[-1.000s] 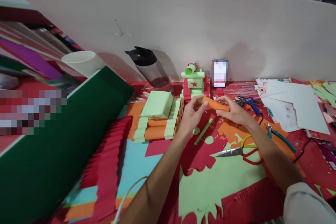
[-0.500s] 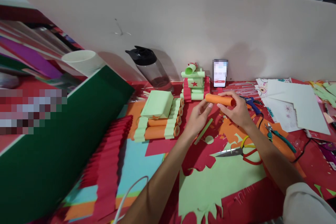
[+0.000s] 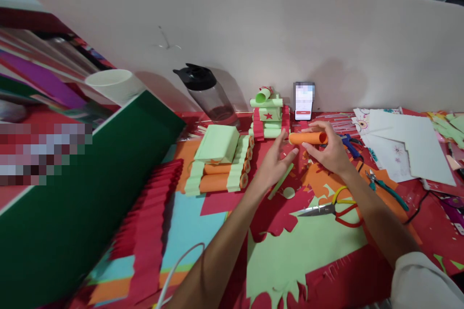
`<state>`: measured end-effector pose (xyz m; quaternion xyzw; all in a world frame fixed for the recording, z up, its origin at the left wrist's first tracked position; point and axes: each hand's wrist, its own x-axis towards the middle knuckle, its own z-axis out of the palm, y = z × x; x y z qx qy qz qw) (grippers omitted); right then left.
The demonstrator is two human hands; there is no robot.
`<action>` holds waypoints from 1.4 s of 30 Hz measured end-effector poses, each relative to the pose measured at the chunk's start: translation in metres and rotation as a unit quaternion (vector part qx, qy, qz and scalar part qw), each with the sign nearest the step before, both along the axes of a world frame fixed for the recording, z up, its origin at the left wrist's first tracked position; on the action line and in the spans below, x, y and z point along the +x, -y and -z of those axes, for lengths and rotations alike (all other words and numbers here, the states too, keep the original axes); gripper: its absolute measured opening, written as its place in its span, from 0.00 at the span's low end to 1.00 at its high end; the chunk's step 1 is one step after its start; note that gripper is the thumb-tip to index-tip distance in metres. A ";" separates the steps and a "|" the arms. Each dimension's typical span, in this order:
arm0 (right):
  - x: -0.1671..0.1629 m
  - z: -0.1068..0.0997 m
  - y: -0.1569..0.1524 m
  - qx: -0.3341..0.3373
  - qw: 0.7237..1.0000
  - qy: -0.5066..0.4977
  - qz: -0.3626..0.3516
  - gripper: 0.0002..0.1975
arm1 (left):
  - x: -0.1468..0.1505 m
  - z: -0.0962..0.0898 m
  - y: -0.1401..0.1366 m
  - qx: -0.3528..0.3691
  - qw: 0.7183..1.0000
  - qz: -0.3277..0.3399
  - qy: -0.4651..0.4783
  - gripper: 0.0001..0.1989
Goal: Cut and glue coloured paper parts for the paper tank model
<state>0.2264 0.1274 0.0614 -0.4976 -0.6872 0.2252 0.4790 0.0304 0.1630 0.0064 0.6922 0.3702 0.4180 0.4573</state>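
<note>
An orange paper tube (image 3: 306, 138) lies level in my right hand (image 3: 329, 151), thumb below and fingers above it. My left hand (image 3: 277, 161) is just left of the tube's end, thumb and fingers spread with nothing between them. Behind the hands stands a small green paper tank model (image 3: 270, 115) with red bands and a star. To the left sits a larger piece of orange paper rolls (image 3: 213, 182) strapped with green strips, a green paper box (image 3: 218, 142) on top. Beneath my hands are a narrow green strip (image 3: 281, 182) and a green paper disc (image 3: 289, 193).
Open scissors (image 3: 326, 209) lie on cut green paper (image 3: 304, 246). Right of them are green-handled pliers (image 3: 387, 189) and a blue glue gun (image 3: 351, 146). A lit phone (image 3: 303, 101) leans against the wall beyond. A bottle (image 3: 210, 94) and a dark green board (image 3: 94, 193) stand left.
My left hand has come off the tube's left end, its fingers opening. The tube has shifted slightly right in my right hand.
</note>
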 end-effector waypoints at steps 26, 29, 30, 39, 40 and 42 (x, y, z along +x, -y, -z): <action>0.048 -0.011 -0.011 -0.071 0.983 0.156 0.066 0.10 | -0.011 0.002 -0.007 0.151 0.982 -0.057 -0.101 0.22; 0.072 -0.018 -0.011 -0.106 0.960 0.229 0.123 0.08 | -0.009 0.005 -0.007 0.132 0.985 -0.041 -0.102 0.24; 0.082 -0.020 -0.010 -0.123 0.947 0.260 0.144 0.08 | -0.009 0.006 -0.006 0.121 0.987 -0.034 -0.103 0.26; 0.154 -0.007 -0.006 -0.394 0.806 0.401 0.185 0.23 | -0.002 0.015 -0.004 0.035 0.992 -0.023 -0.118 0.28; 0.156 -0.003 -0.008 -0.411 0.809 0.390 0.159 0.24 | -0.002 0.016 -0.004 0.039 0.992 -0.025 -0.121 0.27; 0.159 0.004 -0.012 -0.431 0.815 0.369 0.113 0.26 | -0.002 0.016 -0.003 0.047 0.991 -0.034 -0.124 0.25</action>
